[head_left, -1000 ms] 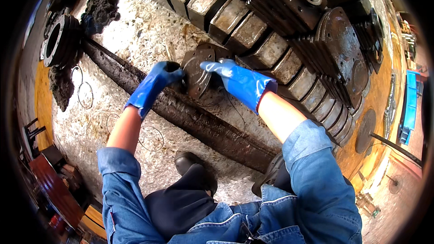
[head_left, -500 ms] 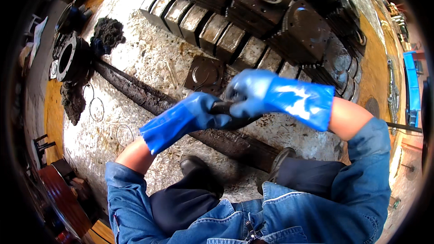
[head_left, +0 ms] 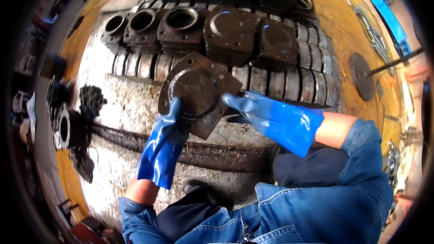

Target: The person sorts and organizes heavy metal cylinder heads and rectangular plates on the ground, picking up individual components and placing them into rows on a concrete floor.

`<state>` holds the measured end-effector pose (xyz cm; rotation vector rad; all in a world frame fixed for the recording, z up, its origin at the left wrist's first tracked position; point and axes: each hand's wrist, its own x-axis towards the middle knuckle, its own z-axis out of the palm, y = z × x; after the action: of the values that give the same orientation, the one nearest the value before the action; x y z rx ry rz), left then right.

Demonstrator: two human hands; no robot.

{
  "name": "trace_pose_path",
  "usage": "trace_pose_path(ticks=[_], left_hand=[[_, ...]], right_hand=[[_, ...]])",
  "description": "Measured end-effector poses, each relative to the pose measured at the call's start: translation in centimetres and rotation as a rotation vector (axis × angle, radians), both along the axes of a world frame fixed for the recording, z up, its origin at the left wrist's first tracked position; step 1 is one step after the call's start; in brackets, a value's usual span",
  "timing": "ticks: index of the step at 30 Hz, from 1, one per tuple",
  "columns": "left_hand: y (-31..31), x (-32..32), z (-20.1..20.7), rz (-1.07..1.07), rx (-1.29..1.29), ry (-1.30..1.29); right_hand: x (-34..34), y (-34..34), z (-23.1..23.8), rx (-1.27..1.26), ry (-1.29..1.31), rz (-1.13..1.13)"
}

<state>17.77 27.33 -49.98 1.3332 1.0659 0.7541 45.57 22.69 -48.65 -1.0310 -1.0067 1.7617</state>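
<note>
A dark, oily square metal plate (head_left: 196,88) with a raised round centre and corner holes is tilted up in front of me. Gripping its lower left edge, my left hand (head_left: 166,124) in a blue rubber glove has the thumb on the face and the fingers hidden behind. My right hand (head_left: 251,107), gloved alike, is closed at the plate's right edge, thumb over the rim; its fingertips are dark and partly hidden. Beyond the plate stand stacks of similar plates (head_left: 230,31) and rows of curved metal blocks (head_left: 278,86).
A long dark grimy bar (head_left: 226,156) lies across the pale, stained work surface (head_left: 108,153) before my knees. At left are a flanged metal ring (head_left: 66,129) and a dark clump of wire-like scrap (head_left: 92,100). Toward the right, a round disc (head_left: 362,77) has a rod beside it.
My hands were close together, holding something dark between them. They are now apart with the plate raised between them. My view has turned, bringing the stacks nearer the middle.
</note>
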Motion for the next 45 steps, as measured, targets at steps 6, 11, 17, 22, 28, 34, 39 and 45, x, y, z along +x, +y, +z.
trace_pose_path(ticks=[6,11,17,22,28,34,39,45], left_hand=[[0.3,8.9,6.5,-0.052,-0.276,-0.304],[-1.1,6.4,7.4,-0.281,-0.411,-0.078],[-2.3,3.4,0.5,-0.170,-0.661,-0.148],[-3.6,2.8,-2.2,-0.086,-0.799,-0.187],[-3.5,1.8,-3.7,-0.053,-0.820,-0.224],[-3.1,1.4,-4.3,-0.006,-0.926,-0.223],[-3.4,0.2,-6.1,0.030,-0.948,-0.342],[-3.2,-0.2,-7.2,-0.015,-0.925,-0.397]], right_hand=[[3.3,5.5,4.1,-0.223,0.134,-0.572],[14.6,6.8,7.0,-0.157,-0.167,-0.804],[22.8,7.9,3.3,-0.234,-0.062,-0.906],[23.8,7.7,1.9,-0.296,-0.016,-0.725],[20.4,7.7,2.7,-0.126,-0.047,-0.573],[18.9,8.5,2.4,-0.106,0.024,-0.469],[17.9,9.6,2.3,-0.088,-0.096,-0.467],[15.8,9.6,4.7,0.001,-0.800,-0.524]])
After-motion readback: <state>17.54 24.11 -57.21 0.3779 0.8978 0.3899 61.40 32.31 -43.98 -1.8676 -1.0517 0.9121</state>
